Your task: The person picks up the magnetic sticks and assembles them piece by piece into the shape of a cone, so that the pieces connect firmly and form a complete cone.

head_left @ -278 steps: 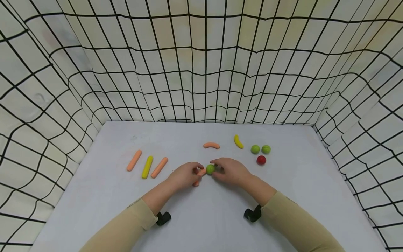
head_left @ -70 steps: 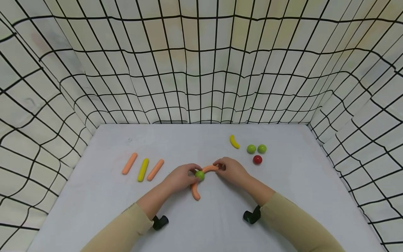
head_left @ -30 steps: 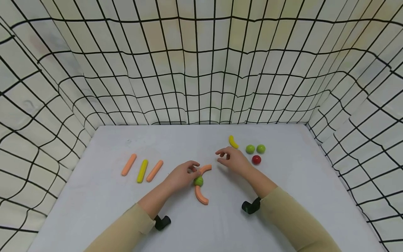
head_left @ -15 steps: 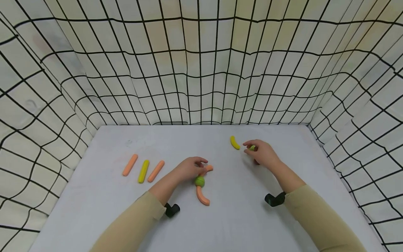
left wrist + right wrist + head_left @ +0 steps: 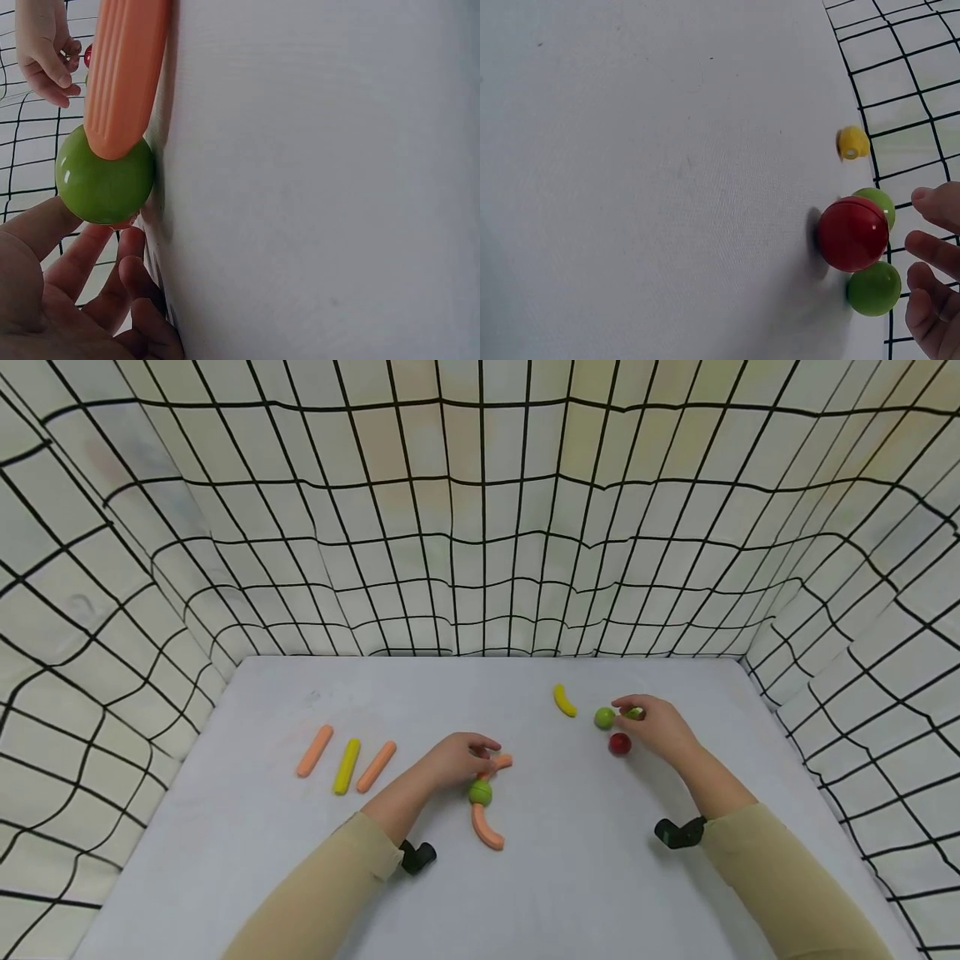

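Observation:
In the head view my left hand (image 5: 454, 758) is over the upper curved orange stick (image 5: 504, 762), its thumb and forefinger spread apart. That stick, a green ball (image 5: 481, 792) and a lower curved orange stick (image 5: 487, 829) form a touching chain. In the left wrist view the green ball (image 5: 105, 176) partly hides the fingertips, so contact is unclear. My right hand (image 5: 660, 727) reaches over a second green ball (image 5: 635, 714), fingers loosely bent. The right wrist view shows those fingers apart from the green ball (image 5: 874, 289). Beside it are another green ball (image 5: 604, 718) and a red ball (image 5: 619, 744).
At left lie an orange stick (image 5: 315, 751), a yellow stick (image 5: 347, 766) and another orange stick (image 5: 377, 766). A curved yellow piece (image 5: 565, 701) lies left of the loose balls. Black netting (image 5: 480, 535) stands behind and beside the white table (image 5: 247, 877).
The right hand let go of the upper orange stick and moved right to the loose balls. That stick came from farther back to the green ball. The left hand shifted from the ball to over it.

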